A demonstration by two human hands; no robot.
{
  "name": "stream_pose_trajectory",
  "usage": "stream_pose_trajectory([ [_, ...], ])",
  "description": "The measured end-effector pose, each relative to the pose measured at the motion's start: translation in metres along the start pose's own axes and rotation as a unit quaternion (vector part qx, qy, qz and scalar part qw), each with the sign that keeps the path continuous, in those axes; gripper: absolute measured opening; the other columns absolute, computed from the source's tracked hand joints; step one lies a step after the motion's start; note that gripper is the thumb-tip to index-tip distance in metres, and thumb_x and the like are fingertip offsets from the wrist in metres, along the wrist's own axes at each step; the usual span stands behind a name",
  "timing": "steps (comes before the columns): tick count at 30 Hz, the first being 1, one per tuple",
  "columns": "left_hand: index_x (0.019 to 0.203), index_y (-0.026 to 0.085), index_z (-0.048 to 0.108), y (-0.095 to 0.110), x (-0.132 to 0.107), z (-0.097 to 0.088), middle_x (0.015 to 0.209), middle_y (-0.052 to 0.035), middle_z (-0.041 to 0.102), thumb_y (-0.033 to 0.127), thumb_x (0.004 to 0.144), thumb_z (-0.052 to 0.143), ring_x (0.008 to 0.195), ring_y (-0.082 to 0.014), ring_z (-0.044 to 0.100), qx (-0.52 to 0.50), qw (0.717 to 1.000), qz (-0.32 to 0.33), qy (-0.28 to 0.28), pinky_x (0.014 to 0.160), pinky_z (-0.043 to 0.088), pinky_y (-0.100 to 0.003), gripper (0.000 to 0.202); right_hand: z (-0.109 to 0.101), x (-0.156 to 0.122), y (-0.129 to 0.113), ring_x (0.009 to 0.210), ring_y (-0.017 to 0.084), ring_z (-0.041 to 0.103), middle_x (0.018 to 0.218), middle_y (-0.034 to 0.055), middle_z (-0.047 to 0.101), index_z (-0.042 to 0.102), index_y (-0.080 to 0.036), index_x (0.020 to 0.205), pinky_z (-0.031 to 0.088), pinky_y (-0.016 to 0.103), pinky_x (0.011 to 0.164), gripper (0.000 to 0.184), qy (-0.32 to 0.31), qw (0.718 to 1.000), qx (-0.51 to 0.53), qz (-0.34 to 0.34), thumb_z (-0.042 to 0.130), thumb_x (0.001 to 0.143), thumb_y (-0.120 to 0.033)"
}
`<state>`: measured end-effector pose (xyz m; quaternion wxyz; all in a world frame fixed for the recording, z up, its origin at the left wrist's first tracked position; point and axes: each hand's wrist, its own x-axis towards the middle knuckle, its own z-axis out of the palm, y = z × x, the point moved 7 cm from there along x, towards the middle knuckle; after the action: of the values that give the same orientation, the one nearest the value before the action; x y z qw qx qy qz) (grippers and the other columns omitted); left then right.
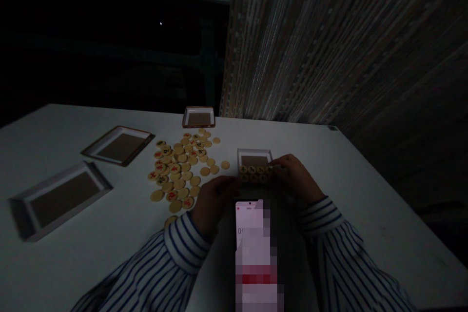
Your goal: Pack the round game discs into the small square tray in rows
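Left hand [212, 200]: fingertips dark and smeared; contact with the stacked discs [252, 170] can't be told. Right hand [300, 179]: underside in shadow, grip unclear. Discs' characters too small to read; they hide part of the box [255, 150] behind. Loose pile [179, 165]: lower pieces covered by upper ones, one piece partly behind the left cuff [187, 243]. Phone [252, 239]: mostly pixelated, bottom cut off by frame. Both sleeves [146, 273] run out of the lower edge. Leftmost tray [22, 219]: near end blurred. Curtain [270, 58] cropped above.
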<state>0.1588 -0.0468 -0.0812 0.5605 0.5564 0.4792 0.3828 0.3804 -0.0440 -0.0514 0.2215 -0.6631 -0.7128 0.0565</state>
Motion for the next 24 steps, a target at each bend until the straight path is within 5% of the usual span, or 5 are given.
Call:
stream_pose_trajectory([
  [7,0.089,0.016,0.068,0.012,-0.004,-0.008,0.084,-0.0075,0.070,0.037,0.077,0.055,0.076,-0.0188,0.065,0.119,0.989,0.082,0.026,0.070,0.051,-0.029,0.027,-0.002,-0.004,0.009,0.074,0.018,0.060,0.083,0.0071,0.067,0.061,-0.016,0.105,0.044,0.029,0.066,0.031,-0.003,0.996,-0.003,0.085,0.042,0.083,-0.026],
  [15,0.107,0.020,0.063,0.006,-0.006,0.017,0.114,-0.0087,0.063,0.021,0.083,0.043,0.105,-0.0219,0.058,0.320,0.917,0.234,-0.040,0.091,0.047,-0.038,0.031,0.007,-0.006,0.011,0.080,0.020,0.064,0.090,0.0098,0.070,0.060,-0.016,0.112,0.046,0.030,0.069,0.035,-0.054,0.994,-0.014,0.093,0.042,0.085,-0.028],
  [24,0.112,0.022,0.061,0.004,-0.009,0.026,0.118,-0.0067,0.061,0.019,0.084,0.041,0.107,-0.0203,0.057,0.304,0.914,0.253,-0.093,0.093,0.047,-0.035,0.034,0.011,-0.006,0.013,0.086,0.020,0.064,0.096,0.0099,0.070,0.060,-0.017,0.114,0.047,0.031,0.074,0.036,-0.056,0.995,-0.004,0.076,0.043,0.085,-0.029],
])
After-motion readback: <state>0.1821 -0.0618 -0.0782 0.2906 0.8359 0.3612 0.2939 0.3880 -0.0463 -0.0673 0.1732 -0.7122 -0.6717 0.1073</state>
